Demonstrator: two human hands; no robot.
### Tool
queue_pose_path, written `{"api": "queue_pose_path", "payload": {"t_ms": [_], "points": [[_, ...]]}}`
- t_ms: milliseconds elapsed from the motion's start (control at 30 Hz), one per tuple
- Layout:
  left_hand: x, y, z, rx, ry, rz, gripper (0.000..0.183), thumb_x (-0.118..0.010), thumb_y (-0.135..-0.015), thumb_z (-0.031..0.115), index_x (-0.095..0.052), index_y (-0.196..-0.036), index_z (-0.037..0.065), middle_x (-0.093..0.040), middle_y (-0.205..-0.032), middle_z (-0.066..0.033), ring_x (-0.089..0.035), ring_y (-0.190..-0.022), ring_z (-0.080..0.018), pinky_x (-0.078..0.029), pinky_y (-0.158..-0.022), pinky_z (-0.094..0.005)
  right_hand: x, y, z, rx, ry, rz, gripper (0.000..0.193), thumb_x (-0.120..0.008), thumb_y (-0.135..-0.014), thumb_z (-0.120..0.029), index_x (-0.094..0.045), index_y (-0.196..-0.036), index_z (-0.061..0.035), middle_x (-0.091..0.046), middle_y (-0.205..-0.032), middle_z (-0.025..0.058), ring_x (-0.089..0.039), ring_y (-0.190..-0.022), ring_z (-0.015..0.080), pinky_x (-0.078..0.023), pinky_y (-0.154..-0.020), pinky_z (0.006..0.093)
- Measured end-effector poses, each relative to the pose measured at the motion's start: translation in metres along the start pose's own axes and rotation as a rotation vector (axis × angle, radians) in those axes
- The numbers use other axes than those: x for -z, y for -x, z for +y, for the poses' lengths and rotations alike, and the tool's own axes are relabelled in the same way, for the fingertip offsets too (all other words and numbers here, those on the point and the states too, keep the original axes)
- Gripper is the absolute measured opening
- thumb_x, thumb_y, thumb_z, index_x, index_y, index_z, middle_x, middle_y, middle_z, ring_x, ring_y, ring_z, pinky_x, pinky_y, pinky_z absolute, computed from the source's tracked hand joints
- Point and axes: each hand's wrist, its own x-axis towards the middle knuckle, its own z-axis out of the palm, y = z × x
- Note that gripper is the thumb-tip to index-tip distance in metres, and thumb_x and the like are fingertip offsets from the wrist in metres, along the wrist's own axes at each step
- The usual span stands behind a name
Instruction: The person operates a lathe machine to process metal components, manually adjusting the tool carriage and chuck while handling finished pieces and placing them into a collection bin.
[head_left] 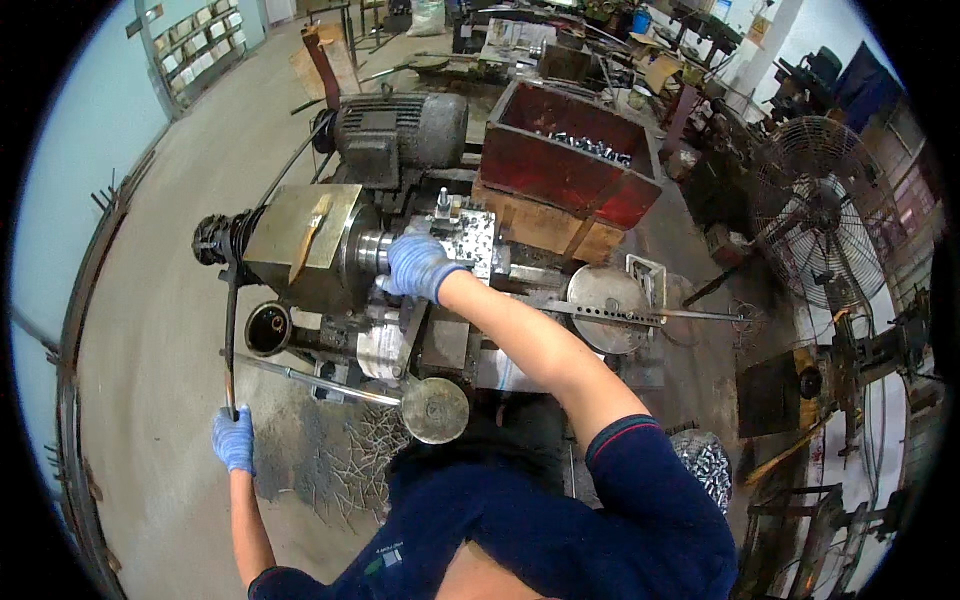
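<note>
Here, my gloved left hand (233, 440) wraps the near end of a long lever (231, 322), whose axis runs away from me to the headstock's (278, 228) left side. Farther in, my right hand (416, 266) is at the spindle (370, 252), right of the headstock; its grip I can't tell. Beyond stands a red bin (565, 165).

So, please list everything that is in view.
Housing: 1, tan, left
Brush: 1, brown, on housing
Motor: 1, grey, behind housing
Bin: 1, red, on crate
Crate: 1, brown, under bin
Parts: many, silver, in bin and lower right
Discs: 2, grey, below and right of housing
Bar: 1, dark, left of housing
Fan: 1, grey, far right
Background machinery: too cluttered to count
Left hand: 1, blue glove, gripping bar
Right hand: 1, blue glove, by housing
</note>
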Motion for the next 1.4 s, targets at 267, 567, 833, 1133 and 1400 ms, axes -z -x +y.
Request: {"api": "queue_pose_path", "payload": {"t_ms": [267, 567, 833, 1133, 1400], "points": [[-0.004, -0.028, 0.017, -0.350, -0.195, 0.215, 0.046, -0.058, -0.078, 0.041, -0.056, -0.106, 0.005, -0.062, -0.082, -0.0170, -0.060, -0.076, -0.0345, -0.045, -0.070, -0.0447, 0.005, -0.001, 0.000, -0.075, 0.029, -0.016, 0.046, -0.056, -0.072, -0.046, -0.067, -0.082, -0.0033, -0.065, -0.081, 0.0165, -0.060, -0.080, 0.0324, -0.038, -0.089, 0.0394], [0.078, -0.008, 0.143, -0.526, 0.567, 0.348, 0.050, -0.061, -0.081, 0.036, -0.051, -0.121, 0.007, -0.062, -0.078, -0.0130, -0.060, -0.065, -0.0269, -0.047, -0.059, -0.0365, 0.110, 0.081, 0.120, -0.224, 0.101, 0.646, 0.043, -0.052, -0.077, -0.050, -0.069, -0.078, -0.0100, -0.063, -0.070, 0.0128, -0.062, -0.070, 0.0284, -0.047, -0.077, 0.0356], [0.034, -0.041, 0.223, -0.880, 0.326, 0.472, 0.046, -0.054, -0.084, 0.037, -0.049, -0.122, 0.012, -0.059, -0.079, -0.0132, -0.058, -0.057, -0.0294, -0.045, -0.053, -0.0401, 0.093, 0.159, 0.100, -0.270, 0.072, 0.819, 0.038, -0.072, -0.067, -0.034, -0.066, -0.096, -0.0110, -0.052, -0.118, 0.0187, -0.051, -0.104, 0.0367, -0.042, -0.089, 0.0425], [0.022, 0.030, 0.270, -1.136, 0.649, 0.362, 0.021, -0.053, -0.086, 0.020, -0.059, -0.101, 0.007, -0.054, -0.063, -0.0108, -0.055, -0.053, -0.0275, -0.043, -0.050, -0.0388, -0.006, 0.270, 0.089, -0.459, -0.329, 0.690, 0.024, -0.072, -0.068, -0.022, -0.068, -0.085, -0.0048, -0.062, -0.101, 0.0161, -0.057, -0.098, 0.0293, -0.043, -0.088, 0.0369], [0.006, 0.026, 0.283, -1.171, 0.465, 0.157, 0.018, -0.049, -0.086, 0.022, -0.061, -0.090, 0.008, -0.058, -0.065, -0.0125, -0.058, -0.060, -0.0288, -0.045, -0.054, -0.0406, -0.014, 0.301, 0.094, -0.563, -0.448, 0.735, 0.024, -0.073, -0.065, -0.013, -0.067, -0.084, 0.0001, -0.065, -0.091, 0.0157, -0.061, -0.088, 0.0262, -0.046, -0.080, 0.0324]]}}
